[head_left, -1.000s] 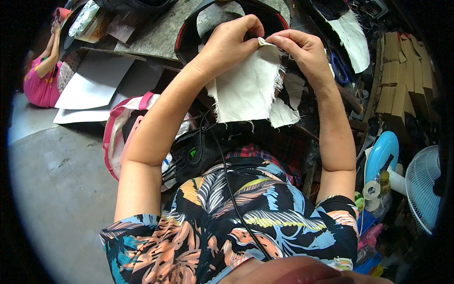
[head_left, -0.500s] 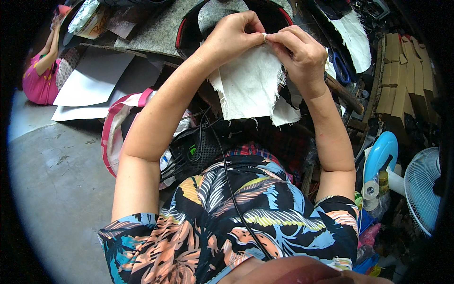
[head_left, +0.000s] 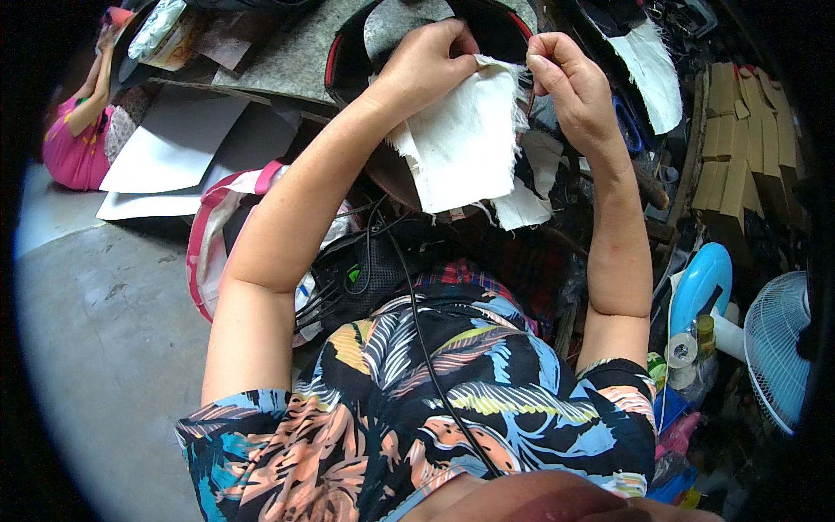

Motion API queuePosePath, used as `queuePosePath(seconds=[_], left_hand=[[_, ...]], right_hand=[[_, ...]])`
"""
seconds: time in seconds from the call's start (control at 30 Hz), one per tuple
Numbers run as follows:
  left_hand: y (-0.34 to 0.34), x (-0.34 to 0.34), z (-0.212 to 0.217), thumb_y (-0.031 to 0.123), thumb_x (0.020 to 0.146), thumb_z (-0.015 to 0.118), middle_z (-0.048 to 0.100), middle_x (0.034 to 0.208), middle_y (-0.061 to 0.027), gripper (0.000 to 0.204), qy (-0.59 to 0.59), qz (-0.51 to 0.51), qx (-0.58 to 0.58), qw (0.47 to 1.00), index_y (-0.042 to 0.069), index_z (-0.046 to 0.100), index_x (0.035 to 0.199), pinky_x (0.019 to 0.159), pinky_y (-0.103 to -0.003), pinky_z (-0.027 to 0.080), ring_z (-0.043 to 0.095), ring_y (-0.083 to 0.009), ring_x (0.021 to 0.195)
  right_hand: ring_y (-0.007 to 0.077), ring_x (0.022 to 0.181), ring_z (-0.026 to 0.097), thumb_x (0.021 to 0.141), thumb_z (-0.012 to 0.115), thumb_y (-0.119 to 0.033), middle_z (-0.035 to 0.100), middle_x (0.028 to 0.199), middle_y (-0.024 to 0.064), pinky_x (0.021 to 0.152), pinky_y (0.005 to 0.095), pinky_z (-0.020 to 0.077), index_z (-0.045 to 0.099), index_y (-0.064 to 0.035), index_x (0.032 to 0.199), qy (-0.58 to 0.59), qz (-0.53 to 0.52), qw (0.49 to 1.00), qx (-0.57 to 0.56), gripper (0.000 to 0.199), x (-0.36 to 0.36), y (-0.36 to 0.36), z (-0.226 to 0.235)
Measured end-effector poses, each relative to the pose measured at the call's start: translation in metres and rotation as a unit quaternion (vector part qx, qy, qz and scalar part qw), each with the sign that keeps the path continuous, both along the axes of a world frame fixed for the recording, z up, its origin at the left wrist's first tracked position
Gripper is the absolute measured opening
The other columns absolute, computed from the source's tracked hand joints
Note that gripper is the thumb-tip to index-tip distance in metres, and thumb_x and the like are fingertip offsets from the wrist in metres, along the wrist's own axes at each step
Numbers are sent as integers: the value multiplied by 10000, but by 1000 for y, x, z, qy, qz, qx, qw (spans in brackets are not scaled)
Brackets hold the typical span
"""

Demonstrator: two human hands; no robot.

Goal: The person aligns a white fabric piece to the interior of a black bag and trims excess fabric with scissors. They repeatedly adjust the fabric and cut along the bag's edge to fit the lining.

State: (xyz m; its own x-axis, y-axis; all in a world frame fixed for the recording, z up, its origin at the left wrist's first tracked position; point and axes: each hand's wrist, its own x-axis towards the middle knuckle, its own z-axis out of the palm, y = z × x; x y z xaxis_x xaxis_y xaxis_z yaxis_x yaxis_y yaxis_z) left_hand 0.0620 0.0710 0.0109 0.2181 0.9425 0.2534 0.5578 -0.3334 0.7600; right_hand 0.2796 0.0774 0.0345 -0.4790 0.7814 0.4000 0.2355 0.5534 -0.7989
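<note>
My left hand (head_left: 428, 65) is closed on the upper edge of a piece of white cloth (head_left: 465, 143) with frayed edges. The cloth hangs down below the hand toward my lap. To its right, apart from the cloth, my right hand (head_left: 572, 91) is raised with thumb and forefinger pinched together. Whatever lies in that pinch, if anything, is too small to make out. Behind both hands is a curved black piece with red trim (head_left: 332, 59). A second frayed white scrap (head_left: 524, 209) shows below the cloth's lower right.
White sheets (head_left: 174, 143) lie at the left, beyond a pink-and-white bag (head_left: 202, 252). A person in pink (head_left: 74, 152) is at the far left. Right are blue-handled scissors (head_left: 626, 126), another white cloth (head_left: 651, 74), cardboard (head_left: 731, 139) and a fan (head_left: 778, 348). A black cable (head_left: 417, 322) crosses my front.
My right hand has let go of the cloth's top edge and moved right, away from my left hand. My left hand still holds the cloth, which has shifted slightly.
</note>
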Motion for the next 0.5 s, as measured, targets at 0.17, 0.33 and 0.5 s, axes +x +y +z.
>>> queuePosePath(seconds=[0.17,0.33,0.5], left_hand=[[-8,1,1,92,886,673,636,843,-28,126,-38,-43,-8,998,5,642,971,690,-251,495,579,-80,780],[-10,1,2,91,889,671,628,830,-24,121,-58,-53,3,997,12,640,974,664,-243,487,575,-77,764],[-7,1,0,106,872,679,637,824,-29,139,-45,-46,-5,998,6,641,961,658,-250,493,580,-86,744]], right_hand=[[148,775,698,947,673,-205,726,884,56,699,266,541,715,-96,1077,-35,-73,996,23,175,-9,-4,-9],[156,759,694,874,726,-116,722,884,49,692,266,549,745,-72,998,-98,-69,984,133,133,-12,-9,-7],[201,735,697,821,743,-88,699,846,51,656,292,552,713,-67,913,-151,-104,942,283,99,-16,-16,-2]])
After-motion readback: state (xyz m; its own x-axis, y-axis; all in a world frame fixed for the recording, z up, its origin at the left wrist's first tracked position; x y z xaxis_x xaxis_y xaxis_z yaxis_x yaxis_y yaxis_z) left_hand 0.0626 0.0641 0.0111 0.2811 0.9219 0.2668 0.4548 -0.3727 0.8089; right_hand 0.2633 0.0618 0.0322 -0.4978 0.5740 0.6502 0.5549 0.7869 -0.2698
